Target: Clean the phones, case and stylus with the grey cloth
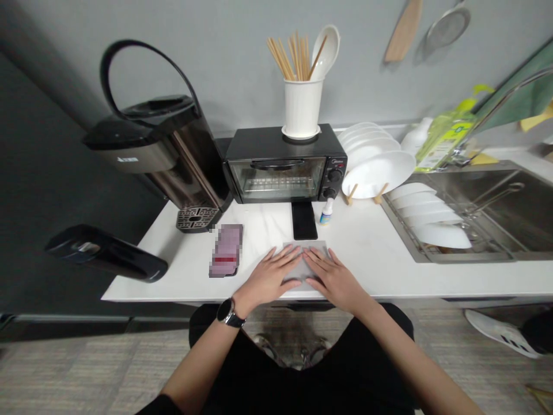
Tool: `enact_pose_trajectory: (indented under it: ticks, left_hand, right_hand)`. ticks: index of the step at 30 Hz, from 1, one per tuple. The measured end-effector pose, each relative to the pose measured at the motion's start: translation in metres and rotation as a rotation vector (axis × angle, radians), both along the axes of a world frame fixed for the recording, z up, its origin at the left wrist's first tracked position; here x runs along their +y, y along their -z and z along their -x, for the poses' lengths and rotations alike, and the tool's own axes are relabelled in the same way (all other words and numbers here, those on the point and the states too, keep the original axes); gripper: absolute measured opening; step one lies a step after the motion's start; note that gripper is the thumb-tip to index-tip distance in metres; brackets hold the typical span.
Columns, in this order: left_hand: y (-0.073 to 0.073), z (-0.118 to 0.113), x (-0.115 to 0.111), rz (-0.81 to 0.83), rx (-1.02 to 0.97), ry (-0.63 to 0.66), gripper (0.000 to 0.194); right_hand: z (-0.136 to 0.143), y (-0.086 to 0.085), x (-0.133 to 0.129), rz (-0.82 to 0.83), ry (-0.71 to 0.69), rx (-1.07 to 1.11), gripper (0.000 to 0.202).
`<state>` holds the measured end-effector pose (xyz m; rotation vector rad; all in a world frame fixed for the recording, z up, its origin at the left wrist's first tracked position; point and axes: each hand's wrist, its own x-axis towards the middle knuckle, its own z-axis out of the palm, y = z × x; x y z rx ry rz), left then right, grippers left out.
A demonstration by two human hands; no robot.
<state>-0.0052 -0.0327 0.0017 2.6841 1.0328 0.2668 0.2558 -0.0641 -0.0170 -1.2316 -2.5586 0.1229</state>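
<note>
A thin grey cloth (pixel 306 280) lies flat on the white counter, close to its front edge. My left hand (pixel 273 272), with a black watch (pixel 228 313) on the wrist, rests palm down on the cloth's left side, fingers stretched out. On the right side of it lies my right hand (pixel 332 275), also flat with fingers apart. The fingertips of both hands nearly meet at the middle. Just beyond the cloth is a dark phone (pixel 305 220), screen up, beside a small white bottle (pixel 326 211) with a blue label.
A black toaster oven (pixel 280 173) stands behind, bearing a white chopstick holder (pixel 302 109). Left are a drinks dispenser (pixel 173 155), a dark flask (pixel 112 253) and a pixelated phone (pixel 227 251). Racked plates (pixel 380 173) and a sink (pixel 510 230) with bowls are right. A person's shoe (pixel 501 333) shows lower right.
</note>
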Motion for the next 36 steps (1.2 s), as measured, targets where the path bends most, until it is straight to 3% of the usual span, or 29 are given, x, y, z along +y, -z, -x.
enact_pose_trajectory:
  ticks: [8, 14, 17, 19, 20, 22, 25, 28, 31, 33, 36]
  left_hand:
    - [0.000, 0.003, 0.002, -0.025, 0.026, 0.021, 0.076]
    - [0.002, -0.003, 0.001, -0.039, -0.021, 0.016, 0.072]
    - [0.001, -0.002, 0.002, -0.003, -0.031, 0.005, 0.076]
    - [0.001, 0.000, 0.003, 0.012, -0.043, -0.008, 0.078]
    - [0.002, 0.001, 0.003, 0.015, -0.054, -0.016, 0.078]
    - [0.003, 0.003, 0.002, 0.010, -0.100, -0.037, 0.074]
    - [0.001, 0.005, -0.004, -0.017, -0.235, -0.081, 0.057]
    - [-0.011, 0.000, -0.018, 0.011, -0.414, -0.149, 0.044]
    - [-0.031, -0.016, -0.033, 0.064, -0.473, -0.175, 0.052]
    - [-0.043, -0.030, -0.041, 0.058, -0.375, -0.191, 0.032]
    - [-0.052, -0.049, -0.050, 0.013, -0.141, -0.142, 0.031]
  right_hand:
    - [-0.010, 0.004, -0.009, -0.004, 0.060, -0.027, 0.074]
    - [-0.004, 0.001, -0.014, 0.064, 0.047, 0.133, 0.067]
    - [-0.009, -0.001, 0.015, 0.074, 0.247, 0.466, 0.053]
    - [-0.013, -0.004, 0.050, -0.008, 0.475, 0.726, 0.053]
    - [-0.014, -0.006, 0.070, -0.045, 0.525, 0.759, 0.060]
    - [-0.015, -0.010, 0.105, -0.051, 0.527, 0.765, 0.072]
    - [-0.012, -0.019, 0.123, 0.010, 0.433, 0.702, 0.055]
    - [-0.008, -0.029, 0.089, 0.076, 0.288, 0.604, 0.036]
    - [-0.003, -0.035, 0.031, 0.147, 0.118, 0.456, 0.020]
    - [-0.001, -0.036, -0.002, 0.167, 0.036, 0.293, 0.014]
    - [0.003, -0.034, -0.032, 0.160, 0.012, 0.060, 0.008]
